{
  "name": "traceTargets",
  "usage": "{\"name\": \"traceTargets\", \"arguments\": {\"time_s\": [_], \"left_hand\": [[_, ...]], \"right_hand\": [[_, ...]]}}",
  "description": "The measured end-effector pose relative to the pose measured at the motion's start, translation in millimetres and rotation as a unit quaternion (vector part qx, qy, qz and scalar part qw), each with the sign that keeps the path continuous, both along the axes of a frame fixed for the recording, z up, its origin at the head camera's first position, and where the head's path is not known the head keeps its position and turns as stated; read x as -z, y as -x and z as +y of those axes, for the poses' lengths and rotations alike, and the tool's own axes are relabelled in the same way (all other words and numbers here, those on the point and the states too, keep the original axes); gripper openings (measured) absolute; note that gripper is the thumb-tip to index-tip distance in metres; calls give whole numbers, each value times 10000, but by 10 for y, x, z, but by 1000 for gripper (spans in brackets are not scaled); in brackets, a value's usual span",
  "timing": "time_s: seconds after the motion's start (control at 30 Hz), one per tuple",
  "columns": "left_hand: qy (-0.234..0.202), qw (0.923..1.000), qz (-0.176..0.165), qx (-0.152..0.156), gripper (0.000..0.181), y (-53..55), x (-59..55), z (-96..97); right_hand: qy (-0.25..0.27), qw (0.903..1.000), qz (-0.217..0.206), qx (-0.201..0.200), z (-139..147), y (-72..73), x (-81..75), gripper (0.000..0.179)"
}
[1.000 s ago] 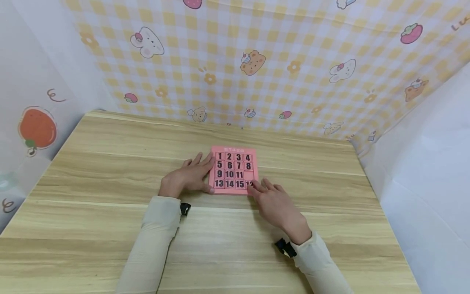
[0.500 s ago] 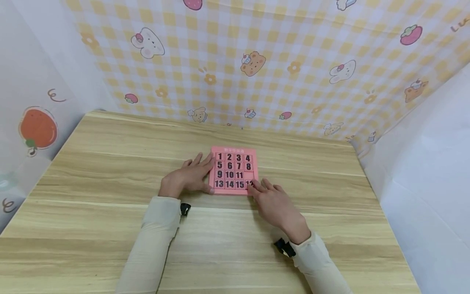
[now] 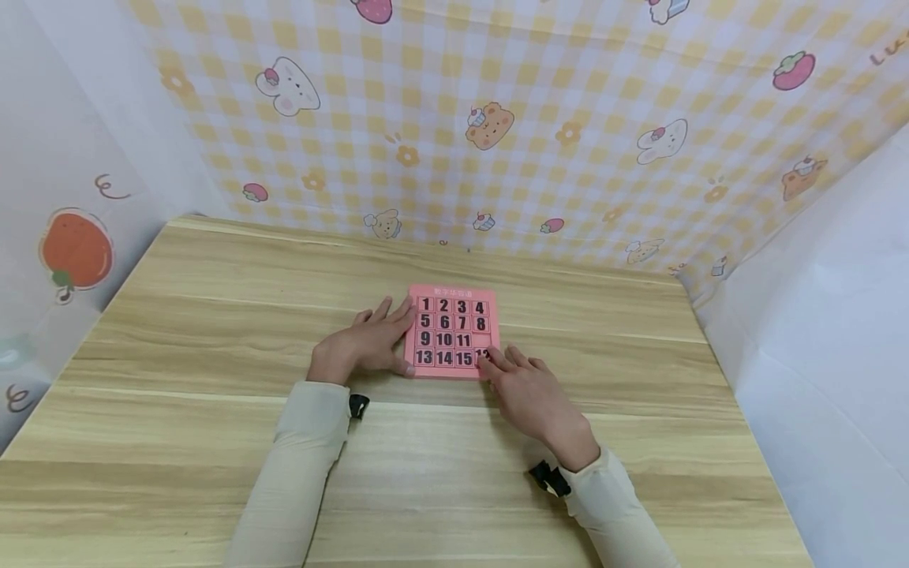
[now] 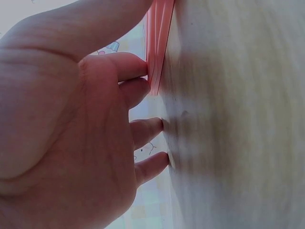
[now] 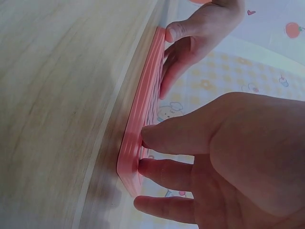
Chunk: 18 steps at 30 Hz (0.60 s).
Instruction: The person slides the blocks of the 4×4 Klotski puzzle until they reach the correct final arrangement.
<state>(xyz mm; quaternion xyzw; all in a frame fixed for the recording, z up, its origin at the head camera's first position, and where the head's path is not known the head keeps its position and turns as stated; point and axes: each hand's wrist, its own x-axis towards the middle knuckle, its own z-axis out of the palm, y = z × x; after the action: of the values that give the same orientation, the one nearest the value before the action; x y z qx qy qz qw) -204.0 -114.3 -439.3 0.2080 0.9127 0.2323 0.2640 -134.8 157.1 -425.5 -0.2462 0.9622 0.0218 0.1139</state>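
A pink sliding number puzzle [image 3: 443, 339] lies flat on the table, its tiles marked with black numerals. In the head view the gap [image 3: 481, 341] is at the right end of the third row, under the 8. Below it, the 12 tile [image 3: 484, 353] is partly hidden by my right hand [image 3: 533, 394], whose thumb and fingertips touch the puzzle's lower right corner. My left hand [image 3: 365, 343] rests along the left edge, fingers extended and thumb at the lower left corner. In the left wrist view two fingertips [image 4: 142, 71] meet the pink frame, while the other two touch the tabletop.
The wood-grain table [image 3: 213, 457] extends around the puzzle on every side. Behind it stands a yellow checked cloth [image 3: 426, 158] with cartoon prints. Pale walls [image 3: 831, 331] border the left and right. A black strap piece [image 3: 550, 479] shows at the right wrist.
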Motion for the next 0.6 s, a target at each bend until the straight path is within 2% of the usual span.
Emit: {"name": "traceTargets", "arguments": {"time_s": [0.6], "left_hand": [[9,10000,-9,-11,109,-7,-5,5]], "right_hand": [[148,9999,-28,63,-7,43,12,44]]}}
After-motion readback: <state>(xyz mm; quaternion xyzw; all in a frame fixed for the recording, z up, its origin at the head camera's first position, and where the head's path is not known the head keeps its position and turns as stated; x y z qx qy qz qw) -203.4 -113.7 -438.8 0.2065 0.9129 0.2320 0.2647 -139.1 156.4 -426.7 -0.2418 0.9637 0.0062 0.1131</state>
